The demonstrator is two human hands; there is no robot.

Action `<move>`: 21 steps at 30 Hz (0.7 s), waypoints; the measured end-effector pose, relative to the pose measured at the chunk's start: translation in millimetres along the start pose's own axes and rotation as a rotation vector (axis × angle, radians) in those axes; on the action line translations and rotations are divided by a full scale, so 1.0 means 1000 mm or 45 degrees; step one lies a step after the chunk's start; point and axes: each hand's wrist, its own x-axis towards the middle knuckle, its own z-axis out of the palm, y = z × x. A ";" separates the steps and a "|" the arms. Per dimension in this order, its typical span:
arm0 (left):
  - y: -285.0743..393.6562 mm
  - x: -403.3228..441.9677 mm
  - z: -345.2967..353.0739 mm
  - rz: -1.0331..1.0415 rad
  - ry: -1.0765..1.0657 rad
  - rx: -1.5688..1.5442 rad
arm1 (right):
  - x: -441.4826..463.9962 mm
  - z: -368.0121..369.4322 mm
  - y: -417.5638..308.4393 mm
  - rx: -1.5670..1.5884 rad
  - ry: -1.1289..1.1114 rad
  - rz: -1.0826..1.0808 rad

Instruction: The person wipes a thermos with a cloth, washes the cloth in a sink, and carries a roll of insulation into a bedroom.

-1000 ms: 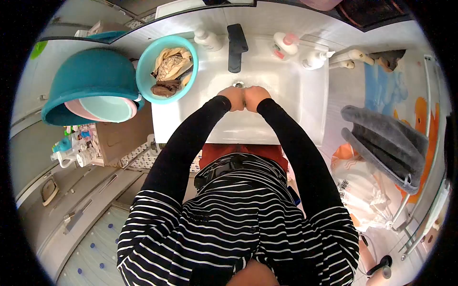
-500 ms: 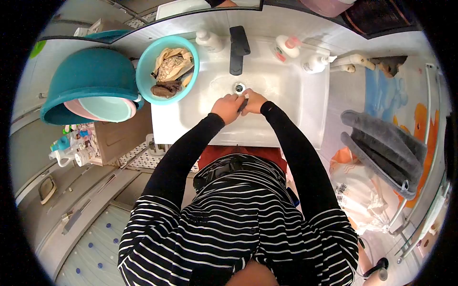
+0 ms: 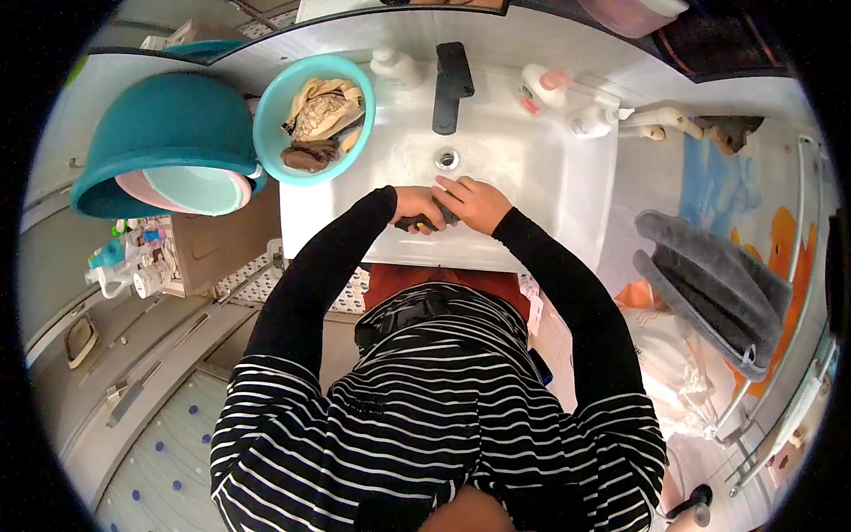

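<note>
Over the front part of the white sink (image 3: 567,177), my left hand (image 3: 417,206) is closed round a small dark cloth (image 3: 446,215), which looks like a sock. A small yellow mark shows at its lower left end, below my fingers. My right hand (image 3: 479,207) meets the left one and grips the cloth's other end, its fingers partly overlapping the cloth. Much of the cloth is hidden inside both hands. Beyond them lie the drain (image 3: 447,159) and the black faucet (image 3: 450,89).
A turquoise basin (image 3: 266,133) holding crumpled beige and brown cloths stands on the sink's left corner. Bottles (image 3: 394,69) and a pump bottle (image 3: 592,121) line the back rim. Stacked larger basins (image 3: 168,124) are at left; a grey towel (image 3: 718,284) hangs at right.
Both hands have drawn back from near the drain toward my body. More of the dark cloth now shows between them, and my left fingers have wrapped round it.
</note>
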 end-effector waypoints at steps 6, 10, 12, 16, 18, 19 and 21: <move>0.016 0.037 -0.005 -0.044 0.605 1.214 | 0.025 0.010 0.012 0.074 -0.369 0.513; 0.014 0.045 0.006 0.010 0.866 1.461 | 0.039 0.004 0.016 0.115 -0.633 0.695; 0.014 0.047 0.010 -0.037 0.924 1.466 | 0.041 0.006 0.019 0.146 -0.662 0.731; 0.014 0.048 0.010 -0.036 0.938 1.611 | 0.045 0.013 0.024 0.211 -0.755 0.810; 0.010 0.050 0.009 -0.011 0.992 1.646 | 0.045 0.020 0.029 0.253 -0.754 0.825; 0.008 0.051 0.009 0.002 1.021 1.664 | 0.044 0.025 0.031 0.273 -0.753 0.832; 0.002 0.052 0.008 0.077 1.091 1.632 | 0.040 0.032 0.033 0.305 -0.630 0.810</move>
